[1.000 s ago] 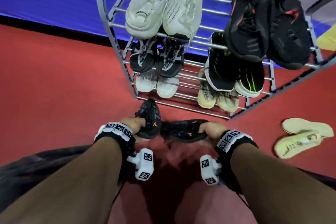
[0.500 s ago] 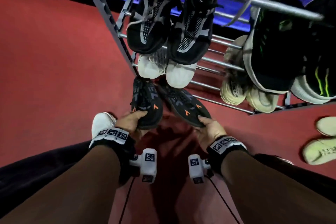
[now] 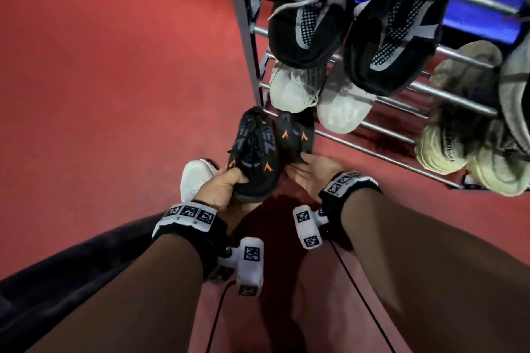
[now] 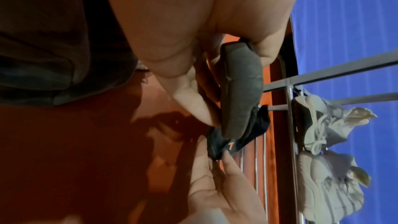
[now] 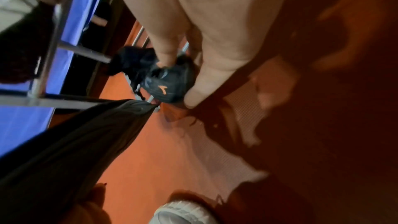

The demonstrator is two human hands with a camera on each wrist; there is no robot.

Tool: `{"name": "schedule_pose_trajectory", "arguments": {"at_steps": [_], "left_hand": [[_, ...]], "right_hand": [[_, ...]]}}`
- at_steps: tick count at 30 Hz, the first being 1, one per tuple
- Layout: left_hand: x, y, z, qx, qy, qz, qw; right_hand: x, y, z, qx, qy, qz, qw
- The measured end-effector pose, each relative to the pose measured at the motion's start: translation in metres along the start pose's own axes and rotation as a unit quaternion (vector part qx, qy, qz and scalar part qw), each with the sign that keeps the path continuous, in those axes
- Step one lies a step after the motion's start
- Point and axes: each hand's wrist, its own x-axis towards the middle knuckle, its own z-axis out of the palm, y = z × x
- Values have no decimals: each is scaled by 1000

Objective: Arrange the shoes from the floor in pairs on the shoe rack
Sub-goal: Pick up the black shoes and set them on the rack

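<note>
Two black shoes with orange marks are held side by side, toes toward the grey metal shoe rack point(image 3: 243, 23). My left hand point(image 3: 226, 180) grips the heel of the left black shoe point(image 3: 252, 157), whose dark sole point(image 4: 241, 91) fills the left wrist view. My right hand point(image 3: 309, 169) pinches the heel of the right black shoe point(image 3: 295, 135), thumb and fingers on it point(image 5: 165, 86). Both toes sit at the left end of the lowest tier point(image 3: 387, 157), just below a white pair point(image 3: 292, 89). I cannot tell whether the shoes rest on the rails.
A black-and-grey mesh pair point(image 3: 309, 8) hangs over the tier above. A pale yellow pair point(image 3: 447, 146) fills the right of the lowest tier. A white shoe on the person's own foot point(image 3: 195, 178) stands on the red floor point(image 3: 114, 94) left of my hands. A blue wall point(image 4: 344, 23) lies behind the rack.
Both hands have carried the black shoes forward and down to the rack's lowest tier. The right shoe has turned from angled to parallel with the left one. The view has dropped closer.
</note>
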Motion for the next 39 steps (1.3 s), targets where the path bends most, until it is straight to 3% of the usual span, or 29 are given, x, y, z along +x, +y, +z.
{"name": "schedule_pose_trajectory", "arguments": {"at_steps": [4, 9, 13, 18, 20, 24, 26, 28, 31, 34, 39], "left_hand": [[1, 1, -13, -51, -29, -26, 998], [2, -1, -28, -50, -49, -53, 996], [-4, -5, -24, -24, -66, -74, 995], [-10, -8, -5, 34, -72, -102, 992], [-11, -10, 0, 84, -75, -127, 986], [-16, -5, 6, 253, -68, -175, 949], [-7, -5, 5, 335, -46, -153, 929], [6, -8, 9, 284, -3, -132, 950], [15, -7, 28, 144, 59, -18, 988], [17, -5, 47, 56, 56, 48, 996], [19, -12, 65, 60, 8, 45, 997]], "right_hand": [[12, 0, 14, -45, -3, -7, 999], [14, -16, 36, 34, -19, -63, 997], [-8, -14, 34, -96, -69, 9, 993], [-37, -9, -15, -174, -159, 81, 968], [-43, -11, -33, -162, -149, 64, 973], [-48, -26, -62, -64, -58, -5, 996], [-50, -34, -73, -71, -14, -12, 997], [-48, -37, -84, -87, 27, -4, 996], [-47, -38, -102, -49, 37, 4, 998], [-51, -37, -118, 15, 3, -12, 1000], [-51, -29, -121, 126, -23, -37, 991]]}}
